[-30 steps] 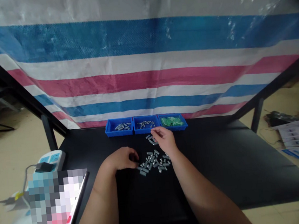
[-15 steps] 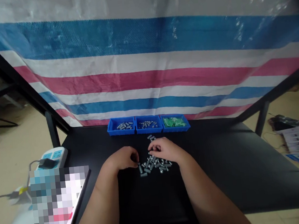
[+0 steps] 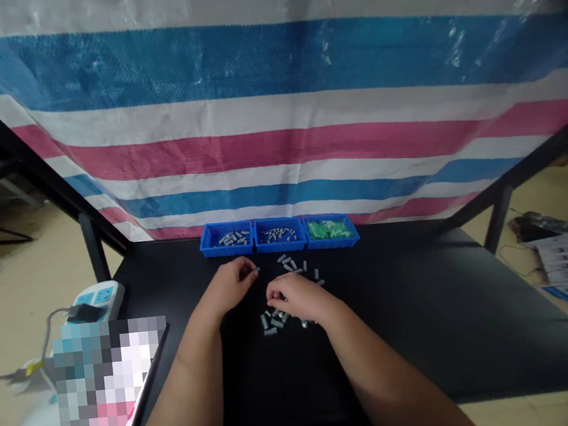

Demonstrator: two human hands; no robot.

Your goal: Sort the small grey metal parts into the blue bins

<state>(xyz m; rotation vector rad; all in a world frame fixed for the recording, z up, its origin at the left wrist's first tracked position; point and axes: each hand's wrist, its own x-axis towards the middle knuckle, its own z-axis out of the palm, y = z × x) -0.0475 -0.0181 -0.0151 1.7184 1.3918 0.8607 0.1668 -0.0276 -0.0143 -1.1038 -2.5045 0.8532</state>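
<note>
A small metal piece (image 3: 257, 270) sits pinched in your left hand (image 3: 231, 285), toward the black table's (image 3: 423, 307) far edge. Your right hand (image 3: 296, 295) curls over the loose pile (image 3: 276, 323); I cannot tell its grip. Beyond, several cylinders (image 3: 288, 266) lie apart. Along that edge, two blue bins (image 3: 280, 247) already contain metal parts; many lie outside.

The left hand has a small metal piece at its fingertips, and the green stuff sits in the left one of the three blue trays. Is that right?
Not quite: the green stuff is in the right tray, not the left one, as the head view shows. The left hand does have a small metal piece at its fingertips.
</note>
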